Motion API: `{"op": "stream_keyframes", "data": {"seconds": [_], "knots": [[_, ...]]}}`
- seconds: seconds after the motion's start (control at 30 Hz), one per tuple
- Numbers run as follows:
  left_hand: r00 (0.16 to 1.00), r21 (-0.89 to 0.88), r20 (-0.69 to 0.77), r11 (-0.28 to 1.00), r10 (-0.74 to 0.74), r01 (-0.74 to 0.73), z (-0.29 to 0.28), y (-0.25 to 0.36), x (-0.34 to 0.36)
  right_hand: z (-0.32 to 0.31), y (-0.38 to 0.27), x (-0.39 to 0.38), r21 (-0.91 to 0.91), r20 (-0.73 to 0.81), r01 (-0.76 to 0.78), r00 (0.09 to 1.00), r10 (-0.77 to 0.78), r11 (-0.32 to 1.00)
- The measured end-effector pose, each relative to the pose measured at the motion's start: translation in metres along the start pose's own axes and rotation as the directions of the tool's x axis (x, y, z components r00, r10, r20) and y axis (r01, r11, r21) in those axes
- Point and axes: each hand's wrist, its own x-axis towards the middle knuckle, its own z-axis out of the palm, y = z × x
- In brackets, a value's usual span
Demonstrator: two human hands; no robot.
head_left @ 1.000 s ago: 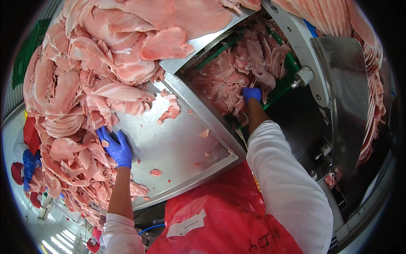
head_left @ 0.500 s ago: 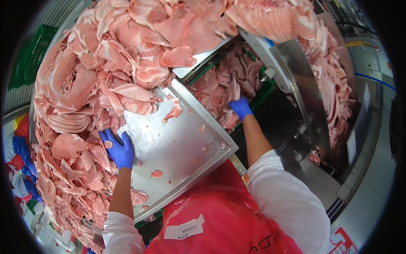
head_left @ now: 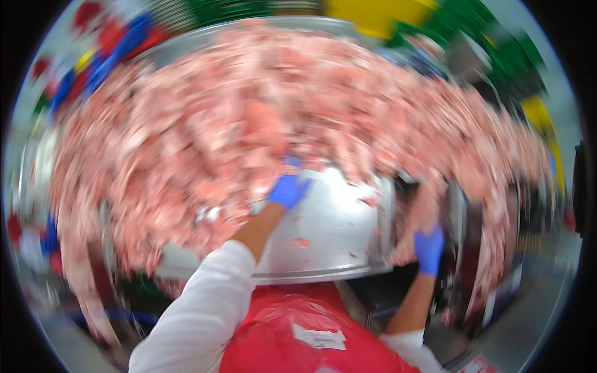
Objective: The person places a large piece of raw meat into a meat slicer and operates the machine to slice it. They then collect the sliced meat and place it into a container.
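A big heap of sliced pink raw meat (head_left: 261, 118) covers the table, blurred by motion. My left hand (head_left: 288, 189), in a blue glove, lies at the heap's near edge, above the bare metal tray (head_left: 329, 224). Its fingers reach toward the meat, with the thumb apart. To the right of the tray, my right hand (head_left: 429, 252), also blue-gloved, is closed on a slice of meat (head_left: 426, 205) that extends beyond its fingertips. The fingers themselves are smeared. A few small meat scraps (head_left: 302, 242) lie on the tray.
The tray has a raised metal rim (head_left: 323, 273) along its near side. More meat (head_left: 491, 230) hangs over the right side. Green crates (head_left: 472, 37) and a yellow container (head_left: 379, 17) stand beyond the table. Red-and-blue shapes (head_left: 115, 56) show at the far left.
The head view has swung left, so the heap now spreads across the picture. The right hand has come away from the crate's meat with a slice. The left hand remains by the heap's edge.
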Motion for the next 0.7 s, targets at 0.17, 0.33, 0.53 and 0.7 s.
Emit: {"op": "stream_keyframes", "data": {"seconds": [0.17,0.33,0.53,0.7], "knots": [[0.835,-0.112,-0.473,0.921,0.281,-0.373,0.025,-0.034,-0.093,-0.035,-0.186,-0.029,0.627,0.183,0.211,0.895,-0.406,0.75],[0.705,-0.327,-0.707,0.857,0.059,-0.399,0.0,-0.095,-0.242,-0.048,-0.378,-0.079,0.698,0.327,0.277,0.698,-0.637,0.661],[0.213,-0.383,-0.866,0.873,-0.453,0.301,-0.055,-0.208,-0.328,-0.019,-0.602,-0.108,0.928,0.372,-0.143,0.276,-0.886,0.345],[0.128,-0.422,-0.874,0.862,-0.469,0.28,-0.12,-0.246,-0.295,0.103,-0.726,-0.09,0.834,0.049,0.503,0.343,-0.938,0.228]]}}
